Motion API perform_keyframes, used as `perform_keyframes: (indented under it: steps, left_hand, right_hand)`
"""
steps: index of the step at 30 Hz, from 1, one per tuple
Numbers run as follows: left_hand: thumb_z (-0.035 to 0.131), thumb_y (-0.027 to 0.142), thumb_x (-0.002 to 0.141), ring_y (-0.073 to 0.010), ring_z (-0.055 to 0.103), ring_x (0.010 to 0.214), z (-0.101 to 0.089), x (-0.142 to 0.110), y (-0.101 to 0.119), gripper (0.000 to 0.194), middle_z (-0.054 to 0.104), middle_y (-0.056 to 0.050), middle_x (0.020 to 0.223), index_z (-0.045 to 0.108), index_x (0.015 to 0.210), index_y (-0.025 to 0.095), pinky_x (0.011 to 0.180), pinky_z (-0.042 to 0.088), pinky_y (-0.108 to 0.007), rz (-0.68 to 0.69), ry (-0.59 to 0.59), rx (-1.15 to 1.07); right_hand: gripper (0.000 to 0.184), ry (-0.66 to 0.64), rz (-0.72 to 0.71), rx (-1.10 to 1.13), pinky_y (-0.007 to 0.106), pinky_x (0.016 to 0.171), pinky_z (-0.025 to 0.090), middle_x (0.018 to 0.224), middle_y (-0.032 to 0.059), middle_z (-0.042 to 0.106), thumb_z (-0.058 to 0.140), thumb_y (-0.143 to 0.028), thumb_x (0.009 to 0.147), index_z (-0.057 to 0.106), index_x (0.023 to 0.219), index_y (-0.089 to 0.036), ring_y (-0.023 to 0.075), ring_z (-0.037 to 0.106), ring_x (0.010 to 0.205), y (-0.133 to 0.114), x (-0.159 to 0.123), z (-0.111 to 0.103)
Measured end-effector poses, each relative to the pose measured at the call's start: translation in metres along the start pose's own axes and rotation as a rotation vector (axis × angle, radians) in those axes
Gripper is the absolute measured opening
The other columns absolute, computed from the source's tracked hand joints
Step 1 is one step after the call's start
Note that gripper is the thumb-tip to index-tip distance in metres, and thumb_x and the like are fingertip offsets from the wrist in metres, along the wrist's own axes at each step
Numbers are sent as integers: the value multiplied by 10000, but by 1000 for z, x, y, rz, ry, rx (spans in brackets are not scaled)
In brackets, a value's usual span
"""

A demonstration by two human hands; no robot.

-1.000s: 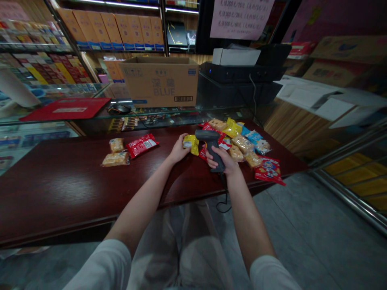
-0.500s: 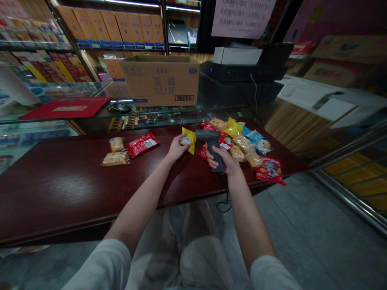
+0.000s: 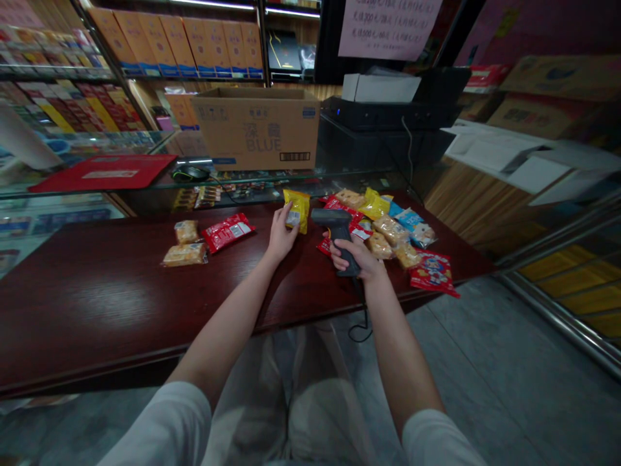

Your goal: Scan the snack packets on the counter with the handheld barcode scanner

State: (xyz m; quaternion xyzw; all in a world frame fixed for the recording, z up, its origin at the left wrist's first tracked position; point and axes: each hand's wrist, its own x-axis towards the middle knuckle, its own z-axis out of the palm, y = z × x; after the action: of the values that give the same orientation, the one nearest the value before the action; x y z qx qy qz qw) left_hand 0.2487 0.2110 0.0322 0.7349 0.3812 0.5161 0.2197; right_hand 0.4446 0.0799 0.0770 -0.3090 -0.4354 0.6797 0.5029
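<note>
Narrow gap between yellow packet (image 3: 301,206) and scanner (image 3: 343,231), inside front table edge (image 3: 121,363)

Yellow pkt (image 3: 301,204) part-hidden by L grip (image 3: 283,235), label txt (image 3: 293,219) too sm.; pink sign (image 3: 388,29) top cut off.

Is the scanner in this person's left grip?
No: the right grip holds the scanner, while the left grip has a yellow packet.

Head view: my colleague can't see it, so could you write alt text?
A person's right grip holds a dark handheld scanner beside a yellow packet in the left grip, at a dark red table. Wrapped snacks are piled at right, three more packets lie at left, and a cardboard box stands behind.
</note>
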Motion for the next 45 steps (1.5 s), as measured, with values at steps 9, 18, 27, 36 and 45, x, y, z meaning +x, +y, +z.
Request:
perform_keyframes:
  steps: [9,18,27,36,45]
  left_hand:
    - [637,85,762,-239,539,1243,0,-2,19,673,537,-131,1343,510,1416,181,1107,425,-368,-118,-47,-30]
    - [627,225,831,-297,558,1232,-14,1,31,571,554,-158,1278,546,1392,153,1105,419,-431,-186,-29,202]
    - [538,186,846,-442,179,1525,-54,-2,36,515,339,-238,1603,578,1355,126,1170,104,-707,-212,87,757]
    - [590,404,878,-432,340,1470,-29,-9,14,416,580,-205,1434,702,1195,160,1202,89,-652,-141,-165,576]
    - [535,477,909,-526,355,1420,-66,-4,2,506,595,-296,1360,672,1201,86,1111,146,-763,-410,-9,830]
  right_hand:
    - [319,29,-30,-40,195,370,314,581,-103,503,742,-319,760,505,938,-199,39,368,355,3,2,1]
    - [422,6,1,-1,187,362,288,595,-117,501,712,-344,788,506,1128,-202,41,351,348,1,0,1]
    - [423,6,3,13,189,368,299,594,-113,519,720,-341,780,517,1124,-203,41,359,352,0,0,1]
    - [403,14,-18,35,183,372,293,610,-105,500,688,-332,809,519,1149,-198,38,350,356,-1,-3,0]
    - [330,44,-98,125,196,344,188,579,-100,408,709,-419,781,455,850,-220,28,221,349,-6,-4,-8]
